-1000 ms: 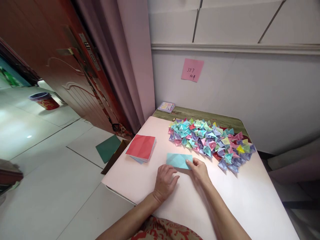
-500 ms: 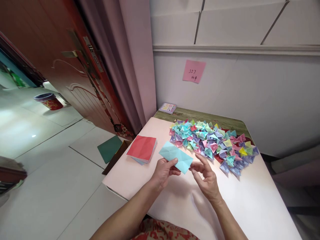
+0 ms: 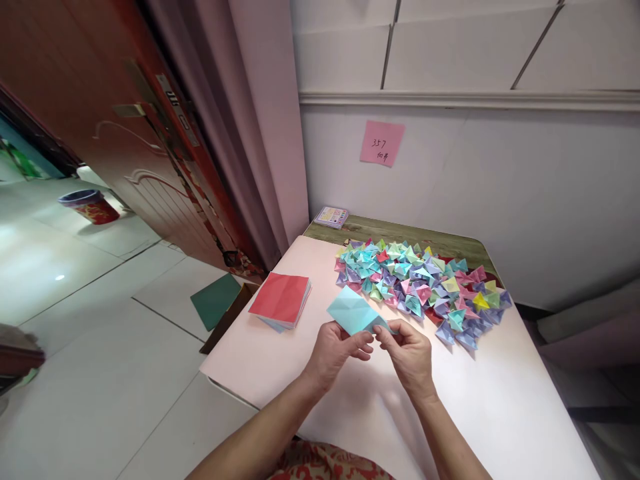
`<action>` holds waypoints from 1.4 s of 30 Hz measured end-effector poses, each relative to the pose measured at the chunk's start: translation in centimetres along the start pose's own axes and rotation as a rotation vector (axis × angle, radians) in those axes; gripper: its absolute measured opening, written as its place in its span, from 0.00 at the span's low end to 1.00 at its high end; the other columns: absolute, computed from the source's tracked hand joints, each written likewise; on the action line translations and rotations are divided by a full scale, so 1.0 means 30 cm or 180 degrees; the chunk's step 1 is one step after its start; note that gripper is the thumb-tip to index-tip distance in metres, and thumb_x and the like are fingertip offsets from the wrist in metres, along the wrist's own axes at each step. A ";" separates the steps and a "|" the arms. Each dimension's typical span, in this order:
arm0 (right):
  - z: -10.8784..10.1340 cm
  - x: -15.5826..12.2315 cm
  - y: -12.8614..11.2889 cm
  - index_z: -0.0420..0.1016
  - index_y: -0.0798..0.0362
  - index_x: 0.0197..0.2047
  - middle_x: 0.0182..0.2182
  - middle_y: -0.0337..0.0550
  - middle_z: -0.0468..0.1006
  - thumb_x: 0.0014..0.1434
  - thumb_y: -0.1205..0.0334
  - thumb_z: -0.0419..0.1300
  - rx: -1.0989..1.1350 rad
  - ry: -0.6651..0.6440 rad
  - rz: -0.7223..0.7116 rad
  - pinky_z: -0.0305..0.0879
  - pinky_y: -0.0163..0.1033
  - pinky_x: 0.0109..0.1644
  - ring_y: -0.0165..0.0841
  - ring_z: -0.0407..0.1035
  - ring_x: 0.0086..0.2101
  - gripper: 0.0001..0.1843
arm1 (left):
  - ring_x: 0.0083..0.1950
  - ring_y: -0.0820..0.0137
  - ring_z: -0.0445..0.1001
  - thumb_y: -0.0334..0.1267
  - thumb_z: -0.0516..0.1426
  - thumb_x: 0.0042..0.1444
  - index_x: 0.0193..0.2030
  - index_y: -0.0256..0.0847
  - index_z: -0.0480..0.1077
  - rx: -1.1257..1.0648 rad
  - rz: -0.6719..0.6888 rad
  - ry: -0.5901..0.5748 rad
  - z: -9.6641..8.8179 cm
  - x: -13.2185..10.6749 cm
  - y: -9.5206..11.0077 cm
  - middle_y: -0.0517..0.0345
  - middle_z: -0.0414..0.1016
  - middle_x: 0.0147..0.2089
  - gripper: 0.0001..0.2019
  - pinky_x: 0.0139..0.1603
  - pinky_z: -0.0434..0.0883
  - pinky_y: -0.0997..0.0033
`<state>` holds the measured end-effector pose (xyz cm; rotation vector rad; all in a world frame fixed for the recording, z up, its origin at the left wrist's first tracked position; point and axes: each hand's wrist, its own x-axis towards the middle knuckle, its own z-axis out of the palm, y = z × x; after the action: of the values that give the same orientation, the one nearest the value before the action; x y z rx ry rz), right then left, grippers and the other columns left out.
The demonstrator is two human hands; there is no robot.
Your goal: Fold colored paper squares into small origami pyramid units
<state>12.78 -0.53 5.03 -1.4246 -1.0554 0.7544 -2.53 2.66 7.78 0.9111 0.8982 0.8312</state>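
Firstly, paper stack [image 3: 281,299]: flat on the white surface [image 3: 500,400], left of both hands.
Left hand [image 3: 336,350]: pinching blue sheet [image 3: 353,315] at its near edge.
Blue sheet: held above the surface, between both hands.
Right hand [image 3: 410,353]: pinching the sheet's right corner.
Folded pieces [image 3: 420,287]: heaped at right.

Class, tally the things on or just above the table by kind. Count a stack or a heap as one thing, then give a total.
Light blue sheet: 1
Stack of square sheets: 1
Heap of folded pieces: 1
Small pack: 1
Total: 4
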 end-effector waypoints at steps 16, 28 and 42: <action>0.028 -0.032 -0.038 0.76 0.54 0.29 0.21 0.38 0.75 0.45 0.48 0.72 0.1039 -0.0139 0.1008 0.67 0.35 0.25 0.30 0.68 0.21 0.19 | 0.24 0.68 0.75 0.44 0.68 0.43 0.32 0.29 0.77 0.0002 -0.0183 0.0183 -0.026 0.011 0.018 0.48 0.78 0.26 0.17 0.27 0.72 0.69; 0.039 -0.033 -0.054 0.78 0.56 0.36 0.28 0.43 0.78 0.49 0.44 0.68 0.1068 -0.0359 0.1084 0.69 0.38 0.31 0.34 0.70 0.28 0.23 | 0.26 0.74 0.67 0.42 0.65 0.48 0.29 0.35 0.71 0.0291 0.0122 -0.0049 -0.010 -0.017 0.040 0.61 0.71 0.25 0.12 0.28 0.63 0.76; -0.055 0.023 -0.064 0.80 0.56 0.33 0.22 0.40 0.74 0.46 0.45 0.70 0.0809 -0.0840 0.0972 0.67 0.34 0.24 0.30 0.66 0.22 0.21 | 0.20 0.78 0.61 0.47 0.67 0.45 0.37 0.37 0.70 0.0480 -0.0076 -0.0225 -0.008 -0.032 0.073 0.68 0.64 0.19 0.18 0.23 0.57 0.78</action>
<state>14.21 -0.67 7.24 -1.3026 -0.9080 1.2801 -3.57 2.70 9.94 1.0527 0.9174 0.7135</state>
